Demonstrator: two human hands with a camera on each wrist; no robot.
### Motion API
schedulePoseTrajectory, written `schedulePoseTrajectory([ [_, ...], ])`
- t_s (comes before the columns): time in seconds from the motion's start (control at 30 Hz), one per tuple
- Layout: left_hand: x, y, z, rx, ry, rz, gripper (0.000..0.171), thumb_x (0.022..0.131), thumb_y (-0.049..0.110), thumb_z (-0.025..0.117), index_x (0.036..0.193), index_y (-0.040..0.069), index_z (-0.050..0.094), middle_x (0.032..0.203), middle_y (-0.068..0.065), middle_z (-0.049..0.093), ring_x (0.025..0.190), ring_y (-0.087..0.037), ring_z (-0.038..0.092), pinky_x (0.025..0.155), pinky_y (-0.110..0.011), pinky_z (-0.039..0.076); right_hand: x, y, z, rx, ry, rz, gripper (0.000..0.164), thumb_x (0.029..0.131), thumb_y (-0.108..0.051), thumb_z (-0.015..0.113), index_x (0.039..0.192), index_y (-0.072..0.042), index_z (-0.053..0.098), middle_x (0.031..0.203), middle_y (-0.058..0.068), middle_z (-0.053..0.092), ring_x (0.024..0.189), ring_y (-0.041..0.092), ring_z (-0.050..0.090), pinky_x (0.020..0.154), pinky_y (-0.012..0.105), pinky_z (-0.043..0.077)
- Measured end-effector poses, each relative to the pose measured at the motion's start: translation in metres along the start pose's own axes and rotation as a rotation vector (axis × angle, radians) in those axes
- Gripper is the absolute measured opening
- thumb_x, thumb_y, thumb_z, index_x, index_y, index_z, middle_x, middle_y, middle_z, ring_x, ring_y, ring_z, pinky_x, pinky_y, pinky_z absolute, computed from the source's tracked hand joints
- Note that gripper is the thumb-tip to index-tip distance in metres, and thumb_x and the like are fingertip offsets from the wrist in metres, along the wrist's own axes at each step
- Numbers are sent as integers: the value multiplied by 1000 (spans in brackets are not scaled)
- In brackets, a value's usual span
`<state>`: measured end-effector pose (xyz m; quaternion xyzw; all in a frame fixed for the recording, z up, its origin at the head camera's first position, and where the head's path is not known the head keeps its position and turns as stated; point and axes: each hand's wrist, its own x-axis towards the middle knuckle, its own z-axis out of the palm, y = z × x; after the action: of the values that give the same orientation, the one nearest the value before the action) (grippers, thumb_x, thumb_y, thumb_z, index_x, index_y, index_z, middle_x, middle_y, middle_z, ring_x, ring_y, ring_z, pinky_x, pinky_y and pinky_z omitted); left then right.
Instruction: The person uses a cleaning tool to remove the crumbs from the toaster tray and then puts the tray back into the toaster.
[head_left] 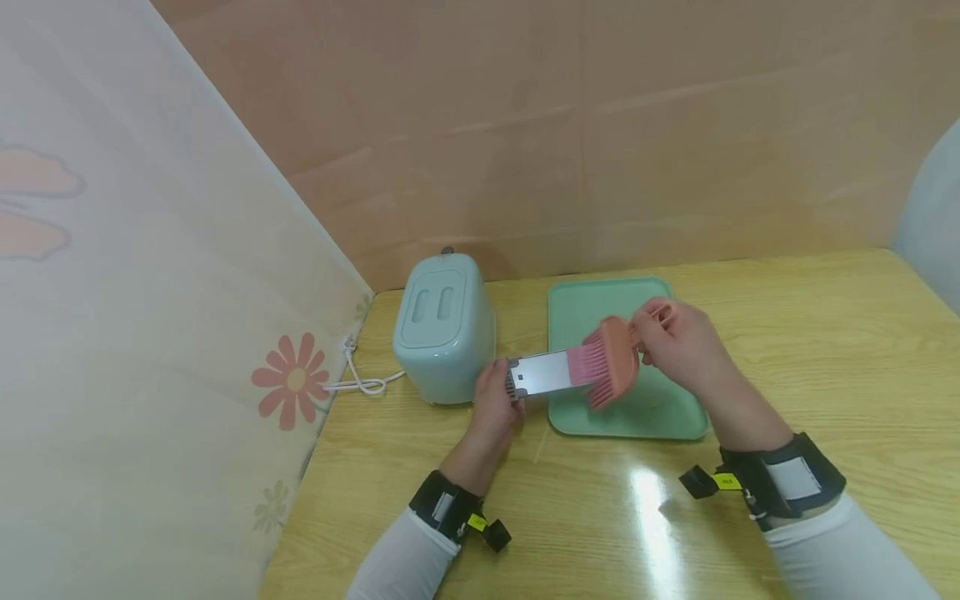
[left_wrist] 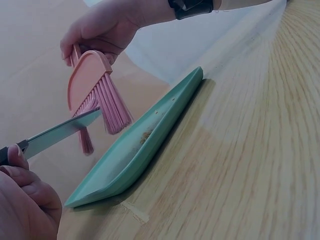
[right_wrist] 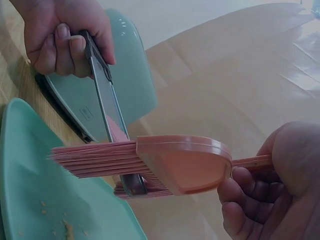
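My left hand (head_left: 495,398) grips the dark end of a flat, shiny metal crumb tray (head_left: 546,372). My right hand (head_left: 678,342) holds a pink hand brush (head_left: 621,354) by its thin handle. The brush's bristles (right_wrist: 95,157) straddle the crumb tray's far end, some over its face and some hanging beside it. Both are held up over a green serving tray (head_left: 630,423). Brown crumbs (left_wrist: 145,136) lie in that serving tray.
A pale blue toaster (head_left: 442,333) with a lid on top stands just left of the serving tray, beyond my left hand. Its white cord (head_left: 367,383) runs left to the wall. A patterned wall sheet (head_left: 187,333) borders the table's left edge.
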<state>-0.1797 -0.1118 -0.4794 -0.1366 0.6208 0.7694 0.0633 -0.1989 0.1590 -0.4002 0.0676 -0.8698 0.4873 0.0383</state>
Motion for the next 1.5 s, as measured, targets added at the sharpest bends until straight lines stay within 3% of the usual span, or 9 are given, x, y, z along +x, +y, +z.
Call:
schedulePoseTrajectory([
  [0.23,2,1,0,-15,17,-16,35,103,44,40,113,16,58,83,0,57,54,-9,45,46,-21,38,-1,1,-8,3,56,1,33,99,-33,45,91,-8,64,69,13,65,63,22,64,52,31,51],
  [0.73,3,4,-4,-20,4,-13,38,103,46,38,118,18,59,95,-1,61,60,-10,48,50,-22,41,-1,3,-12,0,130,25,27,95,-29,51,81,-11,67,71,13,68,63,24,64,49,34,50],
  [1.23,4,2,-4,-13,31,16,39,103,47,39,119,17,57,96,-3,59,67,-10,50,52,-20,44,0,0,-18,-33,134,42,38,95,-32,51,68,-9,61,66,12,66,61,21,61,45,35,42],
  [1.37,4,3,-4,-27,44,7,37,103,45,39,120,18,57,97,-3,59,67,-10,50,51,-20,44,1,2,-20,-19,118,60,42,96,-35,50,66,-7,60,70,12,67,61,20,62,44,34,44],
  [1.5,4,3,-4,-45,51,0,37,103,45,39,120,18,57,97,-3,59,67,-10,51,51,-20,44,3,6,-23,0,108,85,42,95,-36,52,68,-5,59,63,9,65,60,20,63,49,34,46],
])
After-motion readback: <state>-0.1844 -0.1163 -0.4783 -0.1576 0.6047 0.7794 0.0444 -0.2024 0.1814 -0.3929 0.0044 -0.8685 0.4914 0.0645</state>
